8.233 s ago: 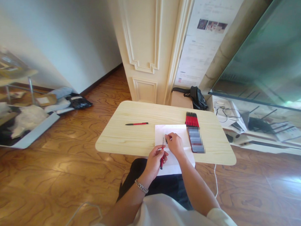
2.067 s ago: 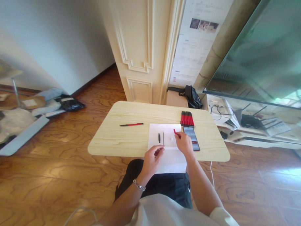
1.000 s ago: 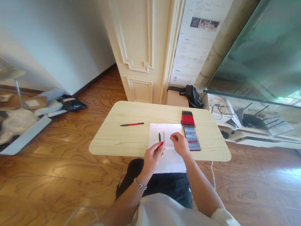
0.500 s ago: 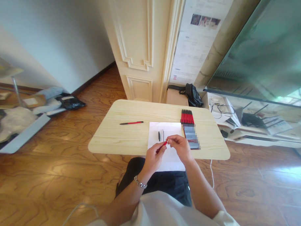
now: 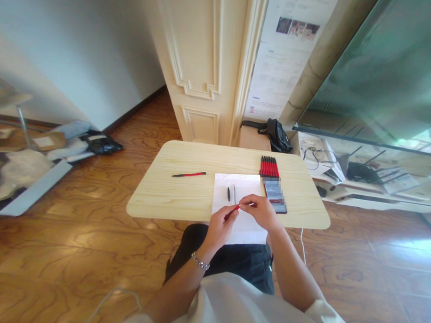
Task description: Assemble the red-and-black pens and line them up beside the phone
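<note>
My left hand (image 5: 218, 226) is closed round a red pen barrel (image 5: 232, 211) above the white sheet of paper (image 5: 242, 228). My right hand (image 5: 261, 211) pinches the barrel's upper end; whatever small part sits in its fingertips is too small to make out. On the paper just beyond the hands lie a short black pen tip (image 5: 228, 194) and a thin refill (image 5: 234, 194). A row of several red and black pens (image 5: 269, 166) lies at the table's right side, above a dark flat box (image 5: 276, 195).
One whole red pen (image 5: 188, 174) lies on the left part of the pale wooden table (image 5: 172, 193). A black bag (image 5: 278, 135) sits behind the table by the door frame. Clutter lies on the floor at the far left, a low glass shelf with cables at the right.
The pen in my left hand came apart; its black tip and refill now lie on the paper. My right hand came back from the pen row and joined the left on the barrel.
</note>
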Tool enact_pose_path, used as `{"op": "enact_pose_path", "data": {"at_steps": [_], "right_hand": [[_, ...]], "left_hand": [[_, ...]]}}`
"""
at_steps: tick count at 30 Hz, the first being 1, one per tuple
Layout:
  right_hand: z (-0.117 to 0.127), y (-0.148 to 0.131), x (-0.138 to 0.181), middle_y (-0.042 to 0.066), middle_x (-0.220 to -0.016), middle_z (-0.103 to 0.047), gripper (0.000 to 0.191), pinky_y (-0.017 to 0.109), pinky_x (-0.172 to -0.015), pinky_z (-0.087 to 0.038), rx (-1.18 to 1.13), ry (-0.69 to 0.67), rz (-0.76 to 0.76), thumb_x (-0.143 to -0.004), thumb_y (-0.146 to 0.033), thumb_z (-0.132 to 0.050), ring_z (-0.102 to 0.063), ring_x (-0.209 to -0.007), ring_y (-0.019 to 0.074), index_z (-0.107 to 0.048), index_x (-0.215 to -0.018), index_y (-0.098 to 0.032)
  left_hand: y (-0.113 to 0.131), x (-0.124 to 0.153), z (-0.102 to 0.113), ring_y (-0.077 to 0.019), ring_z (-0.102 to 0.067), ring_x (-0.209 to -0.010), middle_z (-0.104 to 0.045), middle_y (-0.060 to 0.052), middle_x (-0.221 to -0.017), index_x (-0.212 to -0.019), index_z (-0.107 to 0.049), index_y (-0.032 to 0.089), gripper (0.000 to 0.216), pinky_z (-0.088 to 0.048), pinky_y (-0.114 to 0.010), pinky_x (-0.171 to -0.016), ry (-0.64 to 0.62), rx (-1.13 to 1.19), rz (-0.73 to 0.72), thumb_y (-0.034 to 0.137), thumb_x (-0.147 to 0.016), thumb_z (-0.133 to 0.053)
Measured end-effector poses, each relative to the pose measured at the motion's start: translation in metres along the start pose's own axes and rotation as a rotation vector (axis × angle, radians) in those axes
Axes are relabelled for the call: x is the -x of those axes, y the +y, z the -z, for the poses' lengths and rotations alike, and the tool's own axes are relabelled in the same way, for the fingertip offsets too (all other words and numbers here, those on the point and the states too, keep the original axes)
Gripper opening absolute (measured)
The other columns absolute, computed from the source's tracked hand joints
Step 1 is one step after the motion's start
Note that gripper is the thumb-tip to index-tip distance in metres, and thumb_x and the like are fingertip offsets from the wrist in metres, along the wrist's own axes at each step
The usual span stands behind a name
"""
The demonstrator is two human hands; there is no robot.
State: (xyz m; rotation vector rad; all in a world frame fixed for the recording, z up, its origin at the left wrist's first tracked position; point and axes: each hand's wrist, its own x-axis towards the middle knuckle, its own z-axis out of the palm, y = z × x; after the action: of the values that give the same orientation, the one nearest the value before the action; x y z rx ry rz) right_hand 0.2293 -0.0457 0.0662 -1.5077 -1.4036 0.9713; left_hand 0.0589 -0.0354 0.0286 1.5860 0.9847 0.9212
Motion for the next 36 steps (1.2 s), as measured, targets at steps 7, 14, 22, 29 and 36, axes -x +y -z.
{"op": "enact_pose_path", "data": {"at_steps": [7, 14, 22, 29, 36], "right_hand": [[0.012, -0.011, -0.006, 0.004, -0.097, -0.071, 0.02, 0.027, -0.073, -0.047, 0.159, -0.202, 0.055, -0.079, -0.034, -0.065, -0.063, -0.085, 0.0166, -0.073, -0.094, -0.023], [-0.011, 0.016, -0.044, 0.007, -0.096, -0.071, 0.02, 0.029, -0.082, -0.043, 0.571, 0.025, -0.164, -0.086, -0.032, -0.055, -0.063, -0.092, 0.019, -0.07, -0.095, -0.021], [-0.039, 0.017, -0.065, 0.016, -0.104, -0.066, 0.032, 0.037, -0.081, -0.043, 0.927, 0.014, -0.344, -0.091, -0.033, -0.041, -0.062, -0.098, 0.0269, -0.067, -0.098, -0.016], [-0.043, 0.015, -0.068, 0.018, -0.107, -0.062, 0.026, 0.039, -0.084, -0.043, 1.01, -0.021, -0.359, -0.088, -0.018, -0.041, -0.06, -0.102, 0.0276, -0.064, -0.1, -0.013], [-0.034, 0.021, -0.054, 0.018, -0.1, -0.063, 0.026, 0.04, -0.084, -0.042, 0.89, 0.145, -0.254, -0.084, -0.01, -0.042, -0.059, -0.1, 0.0281, -0.057, -0.104, -0.01]], "left_hand": [[-0.004, 0.001, 0.003, -0.0181, -0.063, -0.079, -0.07, -0.006, -0.093, -0.111, -0.066, 0.019, 0.034, -0.049, -0.028, -0.071, 0.002, 0.007, 0.014, 0.041, -0.088, -0.053], [-0.011, 0.002, 0.003, -0.0185, -0.065, -0.082, -0.07, -0.007, -0.093, -0.114, -0.064, 0.017, 0.038, -0.051, -0.029, -0.077, 0.041, 0.162, 0.078, 0.042, -0.087, -0.055], [-0.008, 0.002, 0.004, -0.0199, -0.065, -0.086, -0.07, -0.007, -0.094, -0.108, -0.065, 0.016, 0.033, -0.05, -0.03, -0.08, 0.087, 0.204, 0.055, 0.04, -0.086, -0.057], [-0.01, -0.001, 0.002, -0.0192, -0.065, -0.084, -0.07, -0.007, -0.091, -0.108, -0.064, 0.016, 0.033, -0.05, -0.03, -0.08, 0.09, 0.202, 0.044, 0.04, -0.086, -0.057], [-0.011, 0.0, 0.002, -0.0195, -0.065, -0.085, -0.07, -0.007, -0.092, -0.109, -0.064, 0.016, 0.034, -0.05, -0.03, -0.081, 0.095, 0.199, 0.053, 0.04, -0.086, -0.056]]}}
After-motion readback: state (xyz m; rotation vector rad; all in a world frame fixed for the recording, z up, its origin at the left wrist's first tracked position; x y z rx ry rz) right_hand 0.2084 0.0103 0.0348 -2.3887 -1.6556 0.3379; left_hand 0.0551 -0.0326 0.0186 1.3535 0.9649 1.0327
